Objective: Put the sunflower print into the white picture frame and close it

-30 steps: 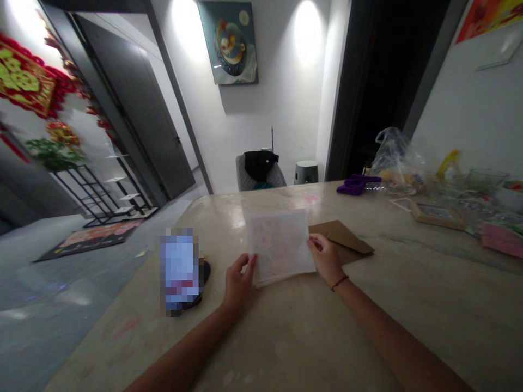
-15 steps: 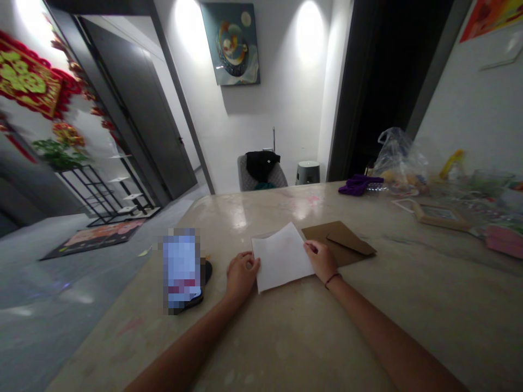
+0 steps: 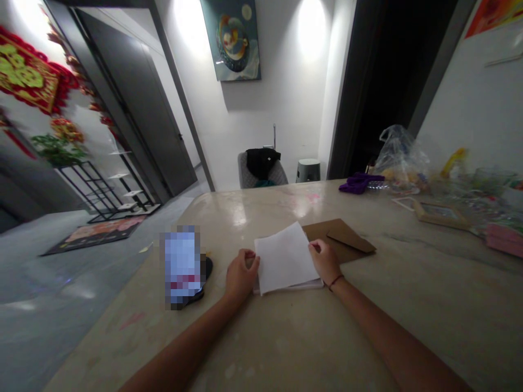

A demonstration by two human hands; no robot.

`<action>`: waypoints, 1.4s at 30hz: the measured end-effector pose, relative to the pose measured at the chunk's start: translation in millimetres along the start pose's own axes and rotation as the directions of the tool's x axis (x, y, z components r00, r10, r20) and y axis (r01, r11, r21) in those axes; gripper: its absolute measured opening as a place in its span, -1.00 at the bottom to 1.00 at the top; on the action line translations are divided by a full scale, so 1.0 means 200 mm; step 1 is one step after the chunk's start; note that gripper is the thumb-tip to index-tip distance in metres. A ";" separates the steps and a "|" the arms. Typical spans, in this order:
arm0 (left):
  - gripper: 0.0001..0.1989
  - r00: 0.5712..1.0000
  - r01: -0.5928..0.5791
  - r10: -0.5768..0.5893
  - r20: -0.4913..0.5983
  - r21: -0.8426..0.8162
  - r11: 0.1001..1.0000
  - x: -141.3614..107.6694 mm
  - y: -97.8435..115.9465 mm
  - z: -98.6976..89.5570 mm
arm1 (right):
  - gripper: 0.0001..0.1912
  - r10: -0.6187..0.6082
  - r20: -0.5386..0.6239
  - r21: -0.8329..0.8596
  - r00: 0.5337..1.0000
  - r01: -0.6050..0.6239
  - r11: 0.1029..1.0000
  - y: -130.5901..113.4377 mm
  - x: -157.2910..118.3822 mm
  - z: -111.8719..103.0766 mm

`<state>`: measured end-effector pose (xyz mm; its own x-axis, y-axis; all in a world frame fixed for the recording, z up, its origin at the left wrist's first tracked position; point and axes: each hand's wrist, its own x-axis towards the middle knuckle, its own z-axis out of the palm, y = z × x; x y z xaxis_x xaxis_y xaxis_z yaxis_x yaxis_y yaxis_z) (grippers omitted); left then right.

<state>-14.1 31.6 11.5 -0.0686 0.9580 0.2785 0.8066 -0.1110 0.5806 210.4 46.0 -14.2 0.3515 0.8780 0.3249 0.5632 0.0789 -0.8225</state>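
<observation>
A white sheet of paper point(image 3: 284, 258) lies in front of me, slightly askew over a pale, thin flat thing point(image 3: 314, 285) whose lower edge shows below it. My left hand point(image 3: 242, 273) is curled at the paper's left edge, thumb and fingers pinching it. On the opposite side, my right hand point(image 3: 326, 262), with a dark cord on its wrist, grips the right edge between thumb and fingers. Behind that hand rests a brown envelope point(image 3: 347, 239), its flap side up and partly covered by the hand and paper.
Left of my hands, a phone with a blurred-out screen point(image 3: 182, 264) stands propped on a dark holder. Along the table's right side are a wooden frame point(image 3: 441, 214), a purple cloth point(image 3: 360, 183), a clear plastic bag point(image 3: 400, 158) and a pink item point(image 3: 504, 239). A chair point(image 3: 244, 171) stands beyond the far edge.
The paper has shifted a little to the right with my right hand, uncovering the pale edge beneath it. My left hand stays almost in place.
</observation>
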 end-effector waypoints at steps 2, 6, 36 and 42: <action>-0.83 1.000 -0.009 0.009 0.011 -0.001 1.000 0.00 0.00 0.00 | -0.79 0.027 -0.006 0.013 1.000 -0.027 1.000 -0.01 0.00 0.00; -0.85 0.999 -0.031 0.028 0.036 0.073 0.997 -0.01 0.01 -0.01 | -0.82 0.018 0.054 -0.030 0.998 -0.017 0.999 -0.02 -0.01 0.01; -0.67 0.980 -0.189 0.174 0.098 0.175 0.966 -0.01 -0.01 0.01 | -0.52 -0.138 0.191 -0.364 0.972 0.201 0.909 -0.03 -0.04 -0.01; -0.65 0.979 -0.183 0.159 0.124 0.214 0.959 -0.01 0.01 0.00 | -0.63 -0.205 0.345 -0.458 0.916 0.355 0.815 -0.04 -0.06 0.00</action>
<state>-13.0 30.0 11.6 0.1341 0.9533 0.2705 0.9122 -0.2254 0.3421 201.5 35.6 -12.2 -0.0515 0.9509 0.3053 0.9262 0.1598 -0.3416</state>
